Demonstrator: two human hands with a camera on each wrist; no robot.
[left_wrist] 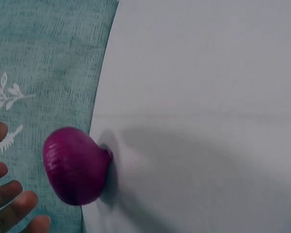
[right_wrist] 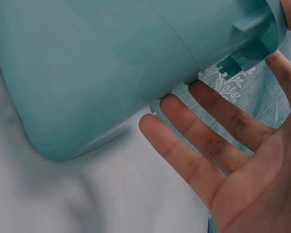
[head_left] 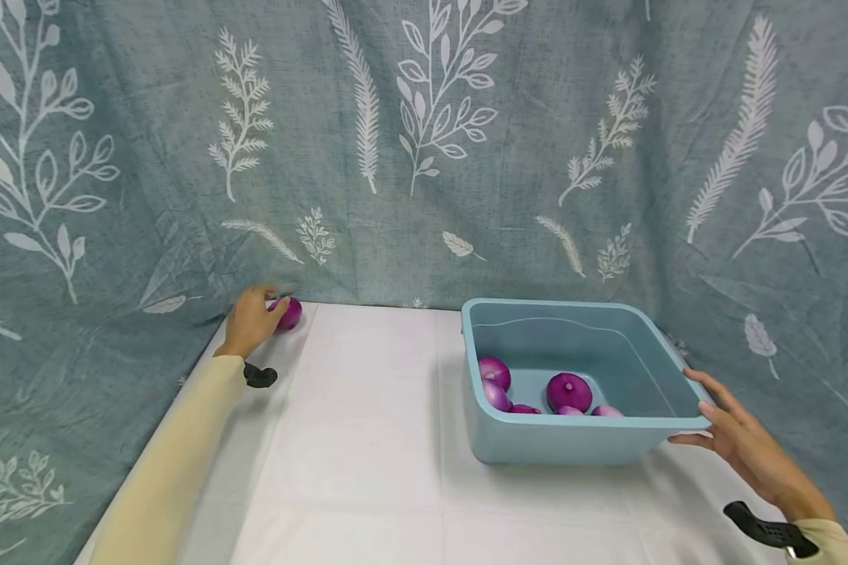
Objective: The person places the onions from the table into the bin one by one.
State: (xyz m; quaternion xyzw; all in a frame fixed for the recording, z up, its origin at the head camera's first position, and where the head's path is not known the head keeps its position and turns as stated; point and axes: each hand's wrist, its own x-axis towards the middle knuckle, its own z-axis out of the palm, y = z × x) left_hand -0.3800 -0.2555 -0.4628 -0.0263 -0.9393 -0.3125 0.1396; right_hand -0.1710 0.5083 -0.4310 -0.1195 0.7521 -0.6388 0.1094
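At the far left corner of the white table, a purple onion lies beside my left hand. In the left wrist view, loosely spread fingers show a gap to that onion, whose pointed end faces the tabletop. A light blue plastic tub stands on the right, with several purple onions inside, some partly hidden by its front wall. My right hand grips the tub's right rim near the front corner, thumb and forefinger on it; the other fingers extend below the rim.
A grey-green cloth with white leaf prints hangs behind the table and down its sides. White cloth covers the tabletop between the left hand and the tub. Each wrist wears a black strap.
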